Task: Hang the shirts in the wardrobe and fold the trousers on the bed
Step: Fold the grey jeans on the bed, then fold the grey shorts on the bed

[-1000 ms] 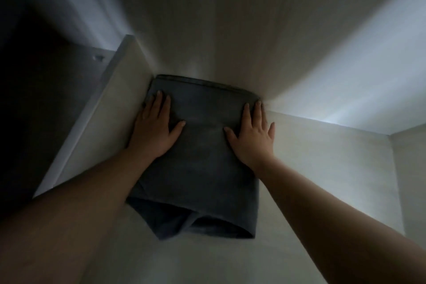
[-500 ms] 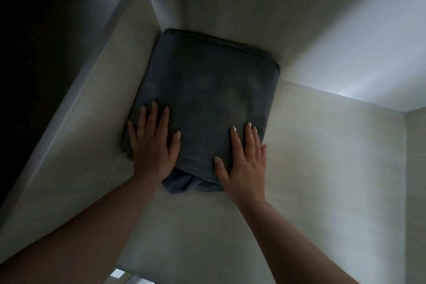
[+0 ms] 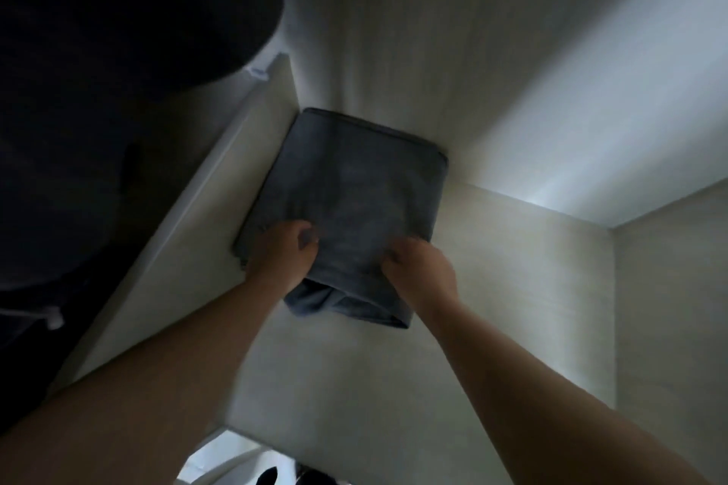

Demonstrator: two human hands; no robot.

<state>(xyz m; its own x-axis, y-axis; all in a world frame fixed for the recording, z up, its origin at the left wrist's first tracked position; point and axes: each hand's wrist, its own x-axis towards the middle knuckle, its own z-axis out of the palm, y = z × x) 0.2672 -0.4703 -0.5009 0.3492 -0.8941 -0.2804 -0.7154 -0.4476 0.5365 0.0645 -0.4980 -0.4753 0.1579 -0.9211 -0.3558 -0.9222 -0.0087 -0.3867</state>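
Since the frame 0.5 s ago, both hands have changed from lying flat with straight fingers on the cloth to curled fists at its near end, and the view has shifted so the bundle sits lower and farther from the top edge.

The folded trousers (image 3: 346, 205), a dark blue-grey bundle, lie on the pale wardrobe shelf (image 3: 512, 287), pushed into its far left corner: the far end meets the back wall (image 3: 433, 51) and the left side runs along the upright side panel (image 3: 189, 248). The near end of the bundle is rumpled and shows loose layers between the 2 wrists.

The left hand (image 3: 281, 254) rests on the near left part of the trousers with its fingers curled under and the thumb bent against the cloth; it appears to bunch the fabric, though motion blur hides the fingertips. The right hand (image 3: 421, 272) sits on the near right part, its fingers also curled into the cloth in a pinch.

To the left of the side panel hangs a dark garment (image 3: 98, 91) in deep shadow. At the bottom edge a bright strip of floor (image 3: 220, 461) shows below the shelf front.
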